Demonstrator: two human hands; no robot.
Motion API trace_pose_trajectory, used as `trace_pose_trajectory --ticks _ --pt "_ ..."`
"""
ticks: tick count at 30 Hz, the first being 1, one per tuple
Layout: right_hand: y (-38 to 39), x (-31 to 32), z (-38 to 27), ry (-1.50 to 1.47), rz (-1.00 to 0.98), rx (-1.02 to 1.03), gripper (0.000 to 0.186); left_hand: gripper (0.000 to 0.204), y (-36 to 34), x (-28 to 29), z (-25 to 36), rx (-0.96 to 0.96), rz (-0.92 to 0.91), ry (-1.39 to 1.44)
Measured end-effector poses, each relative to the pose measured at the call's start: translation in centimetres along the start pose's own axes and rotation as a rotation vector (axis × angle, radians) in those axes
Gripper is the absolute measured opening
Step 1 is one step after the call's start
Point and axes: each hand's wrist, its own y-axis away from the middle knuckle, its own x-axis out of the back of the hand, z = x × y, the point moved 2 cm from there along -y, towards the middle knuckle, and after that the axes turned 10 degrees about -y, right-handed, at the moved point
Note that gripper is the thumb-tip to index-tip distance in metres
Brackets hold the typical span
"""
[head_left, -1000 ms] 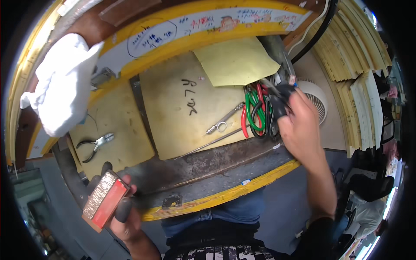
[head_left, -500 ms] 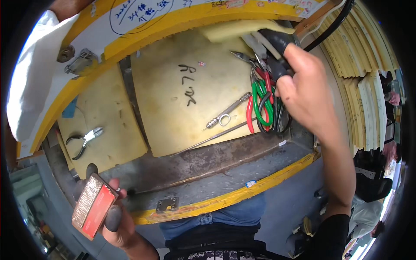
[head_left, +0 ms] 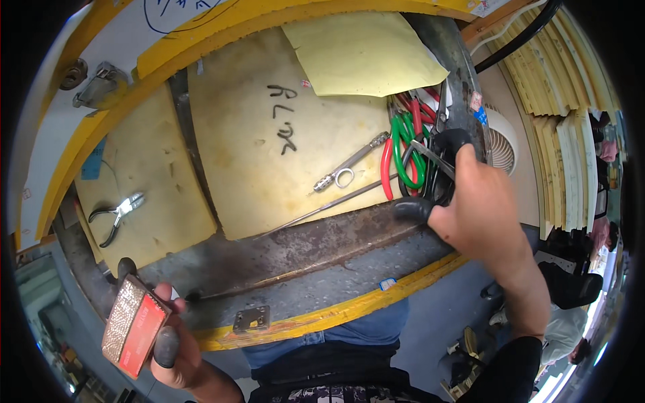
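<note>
In my left hand [head_left: 176, 359] is a small rectangular plate [head_left: 132, 328], pinched by its edges. Its face carries a hammered, copper-coloured metal strip beside a red film band. Black covers sit on some of my fingertips. My right hand [head_left: 480, 201] is over the right end of the bench, thumb and forefinger spread apart around the lower end of a heap of pliers [head_left: 411, 158] with red, green and black handles. A slim grey metal tool [head_left: 433, 160] lies between those fingers; no grip on it shows. A yellow paper sheet [head_left: 366, 57] covers the pliers' far ends.
A metal handpiece [head_left: 351, 162], a ring [head_left: 344, 178] and a thin rod [head_left: 322, 208] lie on the yellowish board [head_left: 242, 181]. Black-handled pliers [head_left: 119, 216] rest on the left board. Yellow tape lines the bench's front edge [head_left: 349, 312]. Stacked yellow sheets [head_left: 564, 161] stand at right.
The yellow sheet, lifted at its right end before, now lies flat over the pliers' heads. My right hand has come away from it toward me, its fingers spreading. The left still holds the plate.
</note>
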Motion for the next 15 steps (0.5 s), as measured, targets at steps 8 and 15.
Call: trace_pose_trajectory --ticks 8,15 --pt "0.7 -2.3 0.3 -0.129 0.1 -0.08 0.037 0.076 0.0 0.2 -0.2 -0.029 -0.037 0.008" --pt "1.1 -1.1 0.5 -0.433 0.093 -0.225 0.05 0.076 0.1 0.5 -0.1 -0.031 -0.017 -0.01"
